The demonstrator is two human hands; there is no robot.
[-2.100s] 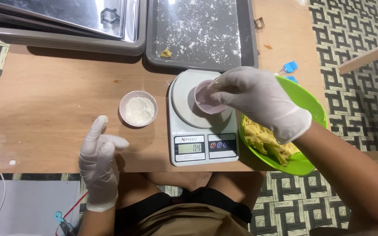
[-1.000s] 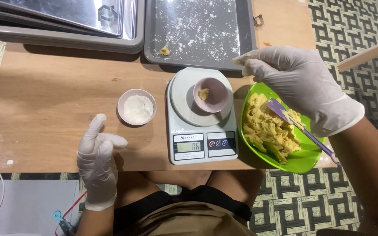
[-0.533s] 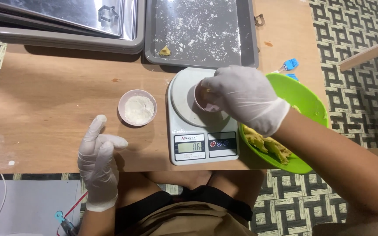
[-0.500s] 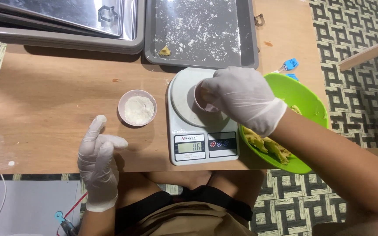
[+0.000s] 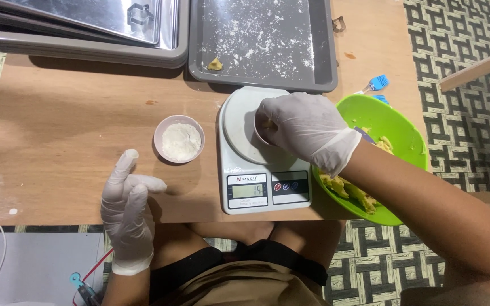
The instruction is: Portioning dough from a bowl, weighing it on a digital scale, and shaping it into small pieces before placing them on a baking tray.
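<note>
Rectangular grey-green display [image 5: 247, 190] on scale front

Two trays [image 5: 262, 68] (one floured), two bowls [image 5: 179, 139], one scale [image 5: 262, 187]

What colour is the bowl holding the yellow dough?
Bright green bowl, seen in the head view.

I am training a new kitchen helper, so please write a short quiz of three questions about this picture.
1. True or false: the left hand rests on the wooden table, holding nothing.
2. What does the small pink bowl left of the scale hold? A) white powder B) yellow dough C) water
3. Fill the gap: the right hand is over a small cup on the scale's ____.

Key
1. True.
2. A; the yellow dough is in the green bowl to the right of the scale.
3. Platform; the hand covers most of the cup, so its contents are hidden.
</note>
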